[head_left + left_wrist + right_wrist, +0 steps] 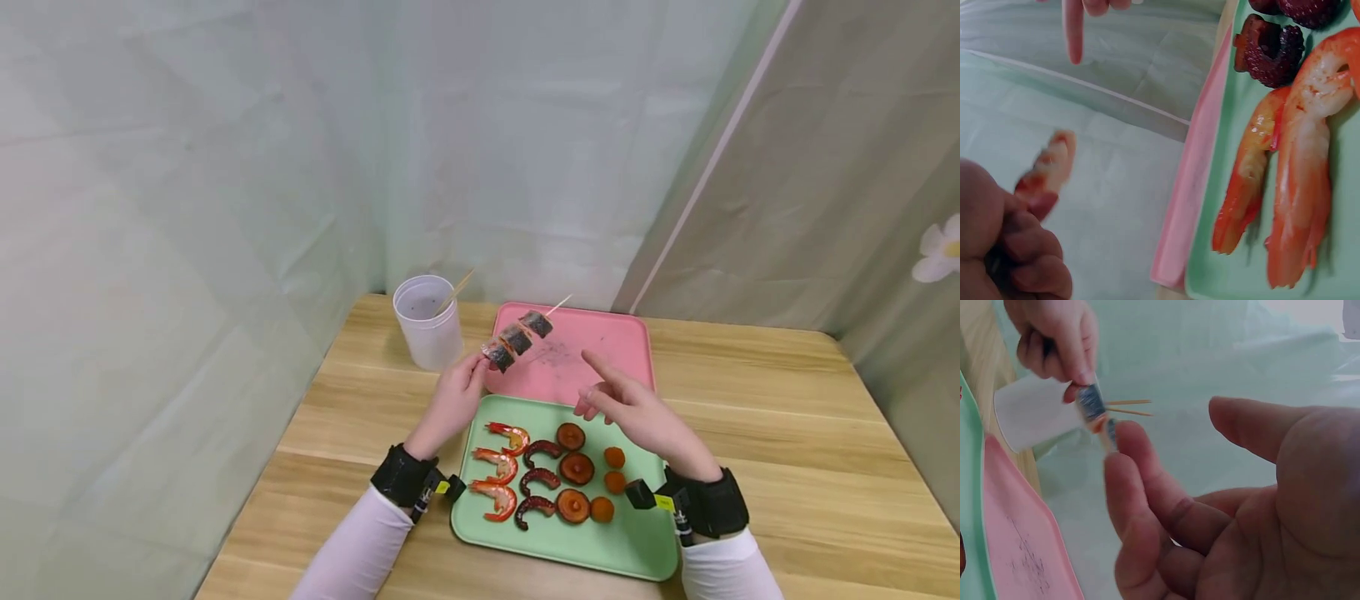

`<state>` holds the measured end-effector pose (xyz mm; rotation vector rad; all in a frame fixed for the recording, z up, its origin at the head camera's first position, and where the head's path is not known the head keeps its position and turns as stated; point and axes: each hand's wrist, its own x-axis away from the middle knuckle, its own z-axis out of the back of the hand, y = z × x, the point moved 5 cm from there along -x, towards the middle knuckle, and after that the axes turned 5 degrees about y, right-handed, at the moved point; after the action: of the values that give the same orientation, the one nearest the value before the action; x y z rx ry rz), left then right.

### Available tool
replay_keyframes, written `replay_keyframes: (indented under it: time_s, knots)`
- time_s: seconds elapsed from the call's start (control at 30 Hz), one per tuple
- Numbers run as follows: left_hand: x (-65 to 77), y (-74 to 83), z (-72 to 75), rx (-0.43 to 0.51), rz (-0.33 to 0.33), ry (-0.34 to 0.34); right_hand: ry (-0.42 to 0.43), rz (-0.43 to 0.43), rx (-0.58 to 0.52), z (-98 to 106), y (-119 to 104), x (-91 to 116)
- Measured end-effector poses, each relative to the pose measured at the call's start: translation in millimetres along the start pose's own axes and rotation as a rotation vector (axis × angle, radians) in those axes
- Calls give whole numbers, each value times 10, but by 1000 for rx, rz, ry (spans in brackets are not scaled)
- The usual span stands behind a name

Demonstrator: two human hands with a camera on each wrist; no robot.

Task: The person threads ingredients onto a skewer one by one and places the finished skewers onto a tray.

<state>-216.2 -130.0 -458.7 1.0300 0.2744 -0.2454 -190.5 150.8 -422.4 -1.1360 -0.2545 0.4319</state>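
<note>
My left hand pinches the near end of a skewer with three pieces of dark-skinned fish. It is raised over the pink tray, its bare tip slanting up to the far right. In the left wrist view the fish is blurred and the fingers are curled. To the right, apart from the skewer, my right hand is over the far edge of the green tray. Its fingers are loosely bent, the forefinger straighter, and it holds nothing; the right wrist view shows its palm.
On the green tray lie three shrimp, three octopus tentacles, three mushroom caps and three orange balls. A white cup with wooden sticks stands at the back left. Dark marks streak the pink tray.
</note>
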Motion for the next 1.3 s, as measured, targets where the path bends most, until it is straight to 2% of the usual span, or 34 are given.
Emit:
replay_keyframes:
  time_s: [0.13, 0.33, 0.53, 0.7, 0.83, 1.13, 1.2, 1.3]
  knots:
    - [-29, -142, -36, -57, 52, 19, -31, -15, 6, -21, -2, 21]
    - [-74, -249, -133, -125, 150, -40, -57, -13, 8, -36, -13, -8]
    - [-156, -317, -230, -171, 214, -77, -80, -13, 13, -50, -4, -15]
    - [-217, -348, -270, -230, 221, -102, -105, -3, 12, -71, -2, -20]
    - [-266, -371, -303, -275, 245, -151, -126, 30, 33, -72, -20, -25]
    - [-326, -340, -373, -460, 266, -250, -232, 26, 57, -113, -33, 32]
    - [-350, -319, -392, -472, 251, -253, -248, 24, 62, -124, -30, 41]
    - [-397, -313, -430, -428, 236, -244, -262, 30, 74, -135, -22, 52]
